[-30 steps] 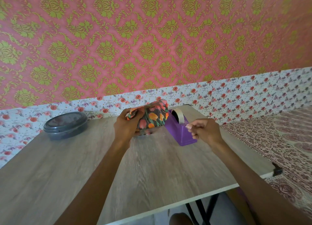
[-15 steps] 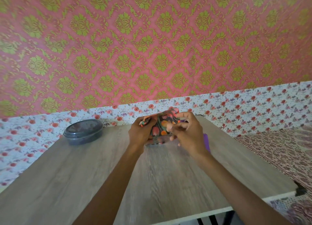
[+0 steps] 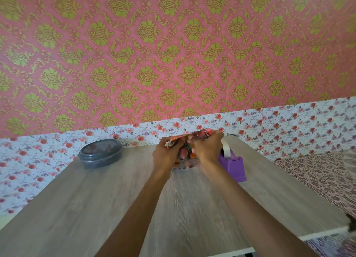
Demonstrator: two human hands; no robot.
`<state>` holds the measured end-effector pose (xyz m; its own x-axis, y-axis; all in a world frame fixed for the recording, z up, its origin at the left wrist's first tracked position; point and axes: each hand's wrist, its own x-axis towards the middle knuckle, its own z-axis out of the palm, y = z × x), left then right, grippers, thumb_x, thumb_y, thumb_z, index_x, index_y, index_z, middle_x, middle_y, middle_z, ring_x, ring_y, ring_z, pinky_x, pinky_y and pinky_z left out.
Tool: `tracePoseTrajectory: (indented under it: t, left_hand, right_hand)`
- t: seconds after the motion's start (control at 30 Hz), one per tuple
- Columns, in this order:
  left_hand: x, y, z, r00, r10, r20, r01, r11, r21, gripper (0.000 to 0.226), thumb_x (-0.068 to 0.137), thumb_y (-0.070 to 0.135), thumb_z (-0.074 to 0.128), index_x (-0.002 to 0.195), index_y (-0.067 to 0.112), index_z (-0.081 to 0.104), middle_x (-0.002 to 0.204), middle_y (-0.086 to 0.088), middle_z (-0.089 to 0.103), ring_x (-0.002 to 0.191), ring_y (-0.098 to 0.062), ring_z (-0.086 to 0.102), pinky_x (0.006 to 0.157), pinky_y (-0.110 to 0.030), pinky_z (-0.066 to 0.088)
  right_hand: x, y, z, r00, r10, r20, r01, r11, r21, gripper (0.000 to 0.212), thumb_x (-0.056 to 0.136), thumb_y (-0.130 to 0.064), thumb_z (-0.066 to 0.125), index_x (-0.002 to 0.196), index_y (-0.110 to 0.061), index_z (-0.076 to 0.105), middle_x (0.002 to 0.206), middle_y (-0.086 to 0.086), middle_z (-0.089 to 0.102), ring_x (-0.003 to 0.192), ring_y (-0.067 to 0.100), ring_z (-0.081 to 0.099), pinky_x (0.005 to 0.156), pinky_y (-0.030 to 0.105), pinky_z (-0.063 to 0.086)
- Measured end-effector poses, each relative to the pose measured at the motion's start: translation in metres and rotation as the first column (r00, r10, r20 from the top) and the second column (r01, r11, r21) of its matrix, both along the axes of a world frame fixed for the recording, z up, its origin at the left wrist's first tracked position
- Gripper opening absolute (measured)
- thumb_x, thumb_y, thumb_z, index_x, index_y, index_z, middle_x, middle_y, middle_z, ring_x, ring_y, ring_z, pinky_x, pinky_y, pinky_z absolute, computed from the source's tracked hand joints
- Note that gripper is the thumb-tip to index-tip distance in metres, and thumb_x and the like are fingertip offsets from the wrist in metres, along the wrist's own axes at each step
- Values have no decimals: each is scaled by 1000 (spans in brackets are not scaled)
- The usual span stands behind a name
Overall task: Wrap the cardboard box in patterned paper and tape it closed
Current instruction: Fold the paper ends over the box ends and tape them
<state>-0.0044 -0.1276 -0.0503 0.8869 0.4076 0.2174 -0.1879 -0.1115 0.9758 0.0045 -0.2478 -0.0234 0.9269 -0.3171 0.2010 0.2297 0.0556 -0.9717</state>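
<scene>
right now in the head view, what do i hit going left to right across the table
grey container → left hand → box, held between both hands → right hand → tape dispenser

No readable text anywhere, tbh. The purple tape dispenser (image 3: 234,166) and grey lidded container (image 3: 100,154) are plain colour, and the wrapped box (image 3: 184,154) shows only flowers, no letters or numbers.
</scene>
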Motion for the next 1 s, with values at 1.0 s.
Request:
tracePoseTrajectory:
  t: [1.0]
  left_hand:
    - [-10,-4,9,999,-7,-32,6,999,-45,31,80,34,80,107,26,67,104,-3,70,88,-23,70,70,-47,62]
  right_hand:
    - [-13,-26,9,978,-201,-50,120,747,-654,94,68,-65,78,128,-5,37,119,15,62,109,38,61,74,41,48]
